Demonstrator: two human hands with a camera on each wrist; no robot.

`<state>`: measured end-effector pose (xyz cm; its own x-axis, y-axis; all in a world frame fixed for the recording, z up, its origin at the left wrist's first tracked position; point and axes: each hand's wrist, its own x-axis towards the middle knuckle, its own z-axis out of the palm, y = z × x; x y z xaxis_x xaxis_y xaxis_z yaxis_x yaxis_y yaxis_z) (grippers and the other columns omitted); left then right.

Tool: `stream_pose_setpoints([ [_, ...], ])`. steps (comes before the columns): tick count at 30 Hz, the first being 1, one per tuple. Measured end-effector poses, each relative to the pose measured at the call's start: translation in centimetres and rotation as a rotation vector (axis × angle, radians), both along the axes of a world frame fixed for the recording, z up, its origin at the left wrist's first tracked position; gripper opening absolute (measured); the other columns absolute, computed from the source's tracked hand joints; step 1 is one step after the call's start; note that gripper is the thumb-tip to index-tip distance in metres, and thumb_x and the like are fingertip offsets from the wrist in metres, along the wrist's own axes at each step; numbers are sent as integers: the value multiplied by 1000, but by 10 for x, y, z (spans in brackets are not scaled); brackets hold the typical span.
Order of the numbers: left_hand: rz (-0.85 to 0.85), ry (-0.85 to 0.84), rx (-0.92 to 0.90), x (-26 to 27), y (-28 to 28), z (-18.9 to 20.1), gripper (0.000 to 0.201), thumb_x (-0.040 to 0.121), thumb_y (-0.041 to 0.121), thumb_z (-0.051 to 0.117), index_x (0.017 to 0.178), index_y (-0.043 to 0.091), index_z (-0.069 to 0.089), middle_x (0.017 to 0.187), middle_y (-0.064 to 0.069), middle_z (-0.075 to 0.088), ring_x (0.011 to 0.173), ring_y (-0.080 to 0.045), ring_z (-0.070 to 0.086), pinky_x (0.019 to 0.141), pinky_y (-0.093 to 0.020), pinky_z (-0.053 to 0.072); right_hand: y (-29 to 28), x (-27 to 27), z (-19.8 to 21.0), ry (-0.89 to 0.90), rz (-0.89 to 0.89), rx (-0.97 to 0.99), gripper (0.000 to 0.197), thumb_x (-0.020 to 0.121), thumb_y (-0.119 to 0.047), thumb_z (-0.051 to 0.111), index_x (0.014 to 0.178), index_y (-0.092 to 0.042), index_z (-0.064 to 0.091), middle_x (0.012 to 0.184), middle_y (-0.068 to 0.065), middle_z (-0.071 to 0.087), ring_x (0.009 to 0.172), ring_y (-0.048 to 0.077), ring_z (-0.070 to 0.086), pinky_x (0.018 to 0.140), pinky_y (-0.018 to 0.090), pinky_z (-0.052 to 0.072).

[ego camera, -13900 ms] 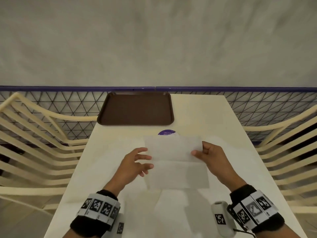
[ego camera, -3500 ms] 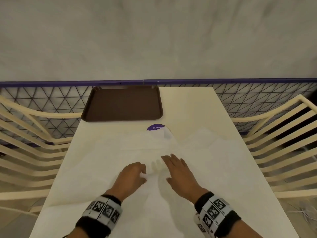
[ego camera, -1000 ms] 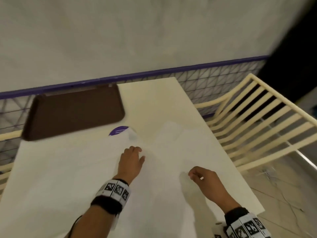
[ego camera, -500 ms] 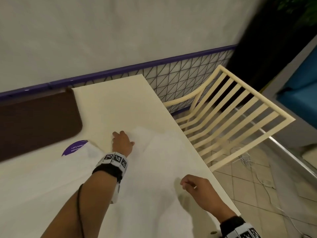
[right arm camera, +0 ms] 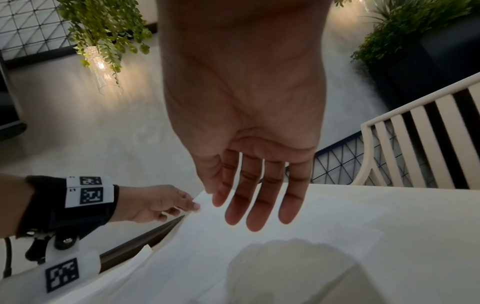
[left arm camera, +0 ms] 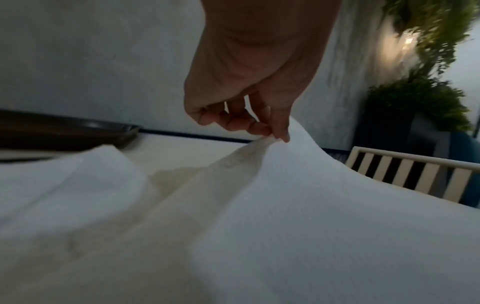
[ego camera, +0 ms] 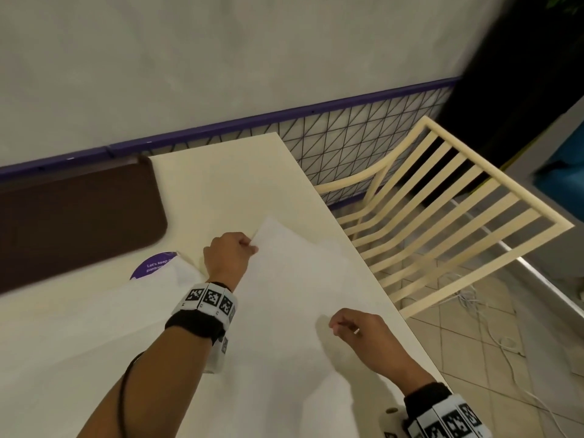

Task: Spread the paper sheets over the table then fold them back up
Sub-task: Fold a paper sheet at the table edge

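Folding's begun, I'd say: the left hand [ego camera: 228,256] pinches the far corner of the right-hand paper sheet [ego camera: 303,279] and lifts it off the counter [ego camera: 221,175]. The right hand [ego camera: 363,331] hovers over it, holding nothing. Next, carry that corner across. Only the right wrist view shows those fingers [right arm camera: 259,207] loose and straight; from the head they look curled.

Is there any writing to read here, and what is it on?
"Let's keep" on the purple sticker on the table; its second line is half hidden under the paper and too blurred to read.
The wristbands carry only square black-and-white code patterns; a tiny mark beside one is unreadable.
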<state>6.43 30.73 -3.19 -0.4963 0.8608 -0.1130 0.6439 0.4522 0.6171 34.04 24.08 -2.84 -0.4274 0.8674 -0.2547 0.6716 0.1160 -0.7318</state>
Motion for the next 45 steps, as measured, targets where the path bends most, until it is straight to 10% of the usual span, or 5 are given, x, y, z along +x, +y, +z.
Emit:
stream_pose_setpoints([
  [7, -142, -281, 361, -10, -31, 48, 18, 82, 2, 66, 76, 17, 59, 75, 9, 60, 74, -7, 55, 66, -3, 38, 9, -37, 29, -35, 65, 174, 16, 89, -17, 60, 96, -31, 62, 98, -15, 59, 91, 2, 50, 78, 11, 34],
  [13, -334, -195, 408, -17, -81, 108, 15, 85, 12, 65, 82, 27, 63, 82, 25, 61, 79, 13, 56, 74, -1, 38, 14, -96, 105, 102, 41, 658, 76, 76, -27, 75, 140, -23, 34, 143, -5, 36, 132, 9, 26, 107, 21, 20],
  [20, -314, -70, 283, -49, -159, 161, 18, 74, 30, 76, 92, 30, 70, 87, 12, 70, 83, -8, 63, 75, -29, 50, 1, -148, 182, 347, 130, 335, 10, 79, -15, 71, 71, -22, 68, 73, -12, 66, 69, -3, 57, 65, 10, 42],
  [31, 170, -328, 401, -111, -239, 138, 24, 73, 12, 75, 51, 18, 68, 37, 12, 46, 38, -2, 38, 44, -8, 29, -6, -181, 117, 432, 110, 44, 16, 84, -4, 64, 74, -15, 68, 78, -3, 68, 73, 10, 60, 69, 17, 46],
  [45, 256, -571, 332, -60, -355, 20, 47, 63, -24, 66, 67, 21, 76, 81, 12, 75, 83, -1, 69, 76, -4, 47, -108, -114, 28, 309, 292, -77, 33, 78, -1, 70, 74, -33, 75, 89, -23, 71, 102, -8, 60, 90, 3, 38],
])
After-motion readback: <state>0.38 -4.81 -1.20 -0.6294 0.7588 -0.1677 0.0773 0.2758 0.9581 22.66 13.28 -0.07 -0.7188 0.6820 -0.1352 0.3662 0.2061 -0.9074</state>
